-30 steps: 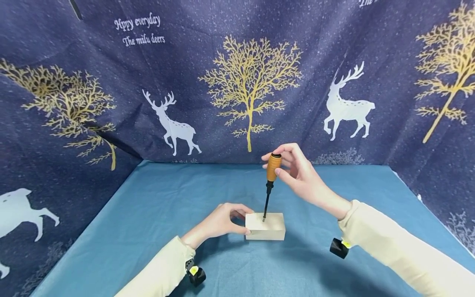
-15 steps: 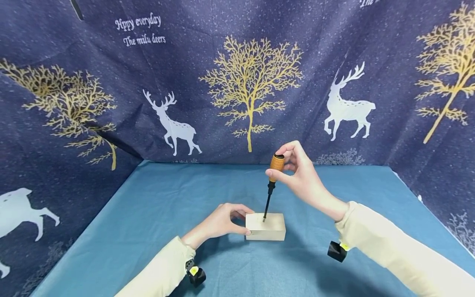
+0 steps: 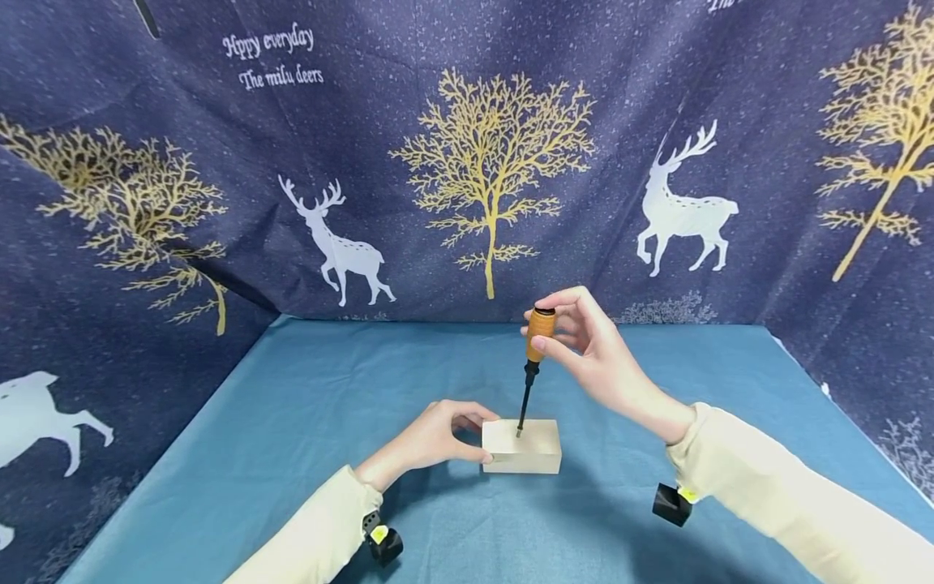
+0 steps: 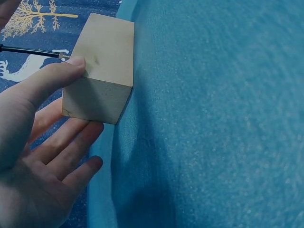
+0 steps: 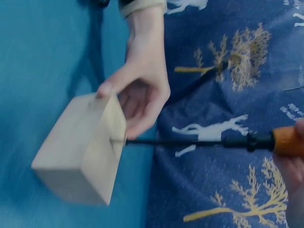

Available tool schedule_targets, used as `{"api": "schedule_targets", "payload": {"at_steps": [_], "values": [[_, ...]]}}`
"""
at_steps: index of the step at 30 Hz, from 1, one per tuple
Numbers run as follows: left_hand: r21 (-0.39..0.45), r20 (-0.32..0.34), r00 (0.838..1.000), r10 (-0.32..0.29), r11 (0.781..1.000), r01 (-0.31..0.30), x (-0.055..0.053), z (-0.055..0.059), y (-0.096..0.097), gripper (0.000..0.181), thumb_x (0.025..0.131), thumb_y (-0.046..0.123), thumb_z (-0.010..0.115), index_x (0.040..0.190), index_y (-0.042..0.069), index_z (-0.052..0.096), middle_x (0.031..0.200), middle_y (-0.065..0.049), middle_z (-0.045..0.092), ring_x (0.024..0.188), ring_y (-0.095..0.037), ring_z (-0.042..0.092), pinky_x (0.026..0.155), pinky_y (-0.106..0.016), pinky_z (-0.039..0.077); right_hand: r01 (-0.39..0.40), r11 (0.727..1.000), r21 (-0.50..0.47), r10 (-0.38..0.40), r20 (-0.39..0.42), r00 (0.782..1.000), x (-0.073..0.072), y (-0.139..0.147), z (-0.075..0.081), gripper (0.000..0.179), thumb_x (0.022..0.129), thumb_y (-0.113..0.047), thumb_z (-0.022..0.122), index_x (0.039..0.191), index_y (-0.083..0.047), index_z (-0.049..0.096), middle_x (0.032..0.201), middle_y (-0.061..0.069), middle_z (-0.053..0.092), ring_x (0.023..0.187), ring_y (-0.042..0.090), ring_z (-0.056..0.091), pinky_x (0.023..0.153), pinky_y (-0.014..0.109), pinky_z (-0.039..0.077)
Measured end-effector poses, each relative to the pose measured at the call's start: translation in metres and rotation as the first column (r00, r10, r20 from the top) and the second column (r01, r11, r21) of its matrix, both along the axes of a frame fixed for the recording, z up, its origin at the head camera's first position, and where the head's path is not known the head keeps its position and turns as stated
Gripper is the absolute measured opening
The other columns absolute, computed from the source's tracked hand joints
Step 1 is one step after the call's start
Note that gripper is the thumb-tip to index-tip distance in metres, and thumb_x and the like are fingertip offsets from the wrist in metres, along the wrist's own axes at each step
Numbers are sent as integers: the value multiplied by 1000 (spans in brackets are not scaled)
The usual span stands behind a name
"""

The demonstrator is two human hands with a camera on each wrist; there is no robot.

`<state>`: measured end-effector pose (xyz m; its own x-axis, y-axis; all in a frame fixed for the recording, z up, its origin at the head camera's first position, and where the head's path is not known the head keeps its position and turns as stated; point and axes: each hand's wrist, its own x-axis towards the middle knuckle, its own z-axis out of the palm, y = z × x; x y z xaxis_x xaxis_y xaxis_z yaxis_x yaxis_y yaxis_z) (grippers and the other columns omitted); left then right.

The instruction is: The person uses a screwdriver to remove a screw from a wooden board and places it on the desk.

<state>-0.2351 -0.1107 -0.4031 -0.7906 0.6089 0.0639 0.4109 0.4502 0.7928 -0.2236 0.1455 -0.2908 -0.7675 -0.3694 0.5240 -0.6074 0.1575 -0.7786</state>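
Observation:
A pale wooden block (image 3: 524,461) lies on the blue cloth. My left hand (image 3: 436,435) grips its left end, thumb on the near face and fingers at the far side. Upright over the block, leaning slightly right, stands a screwdriver (image 3: 527,396) with an orange handle and black shaft. My right hand (image 3: 600,357) holds its handle between thumb and fingers, with the index finger over the black end cap. At the screwdriver's tip, a small screw (image 5: 117,140) stands partly out of the block's top face.
The blue cloth (image 3: 350,381) covers the tabletop. Behind it hangs a dark blue curtain (image 3: 438,243) printed with gold trees and white deer. A black wrist camera (image 3: 671,504) hangs below the right sleeve, another (image 3: 386,547) below the left.
My right thumb moved across the handle to the left, then back right, and the handle swayed right and back. The left hand and the block have stayed in place.

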Motion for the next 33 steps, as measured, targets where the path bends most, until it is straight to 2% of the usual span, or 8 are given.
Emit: {"api": "schedule_targets", "payload": {"at_steps": [4, 8, 12, 15, 19, 22, 27, 33], "values": [[-14, -1, 1000, 8, 1000, -8, 1, -1, -2, 47, 79, 28, 84, 122, 22, 69, 111, 4, 74, 100, -12, 70, 92, -33, 55, -144, 989, -35, 144, -12, 990, -4, 4, -4, 37, 102, -2, 49, 137, -3, 36, 134, 9, 59, 124, 20, 62, 100, 27, 53], [-15, -3, 1000, 9, 1000, -9, 1, 0, -2, 47, 79, 28, 84, 123, 22, 69, 111, 4, 74, 100, -11, 70, 92, -33, 55, -172, 984, -41, 173, -1, 985, -7, 7, -6, 36, 103, -3, 46, 136, -6, 31, 137, 11, 57, 128, 19, 59, 103, 27, 50], [-6, -6, 1000, 5, 1000, -5, 1, 0, -1, 47, 79, 28, 84, 122, 22, 69, 111, 4, 74, 100, -11, 70, 92, -33, 55, -12, 997, 77, 15, -37, 999, -10, 7, -6, 44, 99, -9, 58, 135, -9, 32, 138, 11, 52, 120, 10, 57, 92, 25, 54], [3, -5, 1000, 2, 1000, -2, 1, 0, -1, 46, 79, 28, 84, 122, 22, 69, 111, 4, 74, 100, -12, 70, 92, -34, 55, 141, 982, 125, -134, -65, 989, -12, 6, -7, 54, 92, -11, 70, 132, -8, 34, 131, 8, 50, 107, 8, 56, 82, 23, 54], [7, -5, 1000, 1, 1000, -1, 1, 0, -1, 47, 79, 28, 84, 122, 21, 69, 112, 3, 74, 100, -13, 70, 92, -34, 55, 195, 978, 78, -193, -36, 981, -11, 5, -6, 53, 87, -10, 75, 125, -5, 38, 115, 9, 53, 93, 8, 60, 78, 20, 54], [12, -4, 1000, 0, 1000, 0, 1, 0, -1, 47, 79, 27, 84, 123, 21, 69, 112, 3, 74, 101, -13, 70, 93, -34, 55, 173, 984, 49, -173, -8, 985, -8, 4, -3, 50, 86, -6, 76, 120, -3, 40, 110, 12, 56, 90, 4, 64, 80, 19, 56], [23, 2, 1000, -4, 1000, 4, 1, 0, -1, 47, 79, 25, 84, 123, 21, 69, 113, 2, 73, 102, -15, 70, 94, -35, 55, 106, 994, 30, -106, 26, 994, -3, 4, 1, 46, 86, 1, 73, 120, 0, 42, 122, 14, 57, 102, 3, 65, 87, 21, 56], [13, 1, 1000, -6, 1000, 6, 1, 0, 0, 47, 79, 25, 84, 123, 21, 69, 114, 3, 73, 102, -14, 70, 94, -35, 55, -86, 996, -31, 87, 21, 996, -5, 10, -1, 40, 95, 3, 59, 131, -3, 41, 127, 3, 62, 115, 12, 66, 94, 27, 56]]}}
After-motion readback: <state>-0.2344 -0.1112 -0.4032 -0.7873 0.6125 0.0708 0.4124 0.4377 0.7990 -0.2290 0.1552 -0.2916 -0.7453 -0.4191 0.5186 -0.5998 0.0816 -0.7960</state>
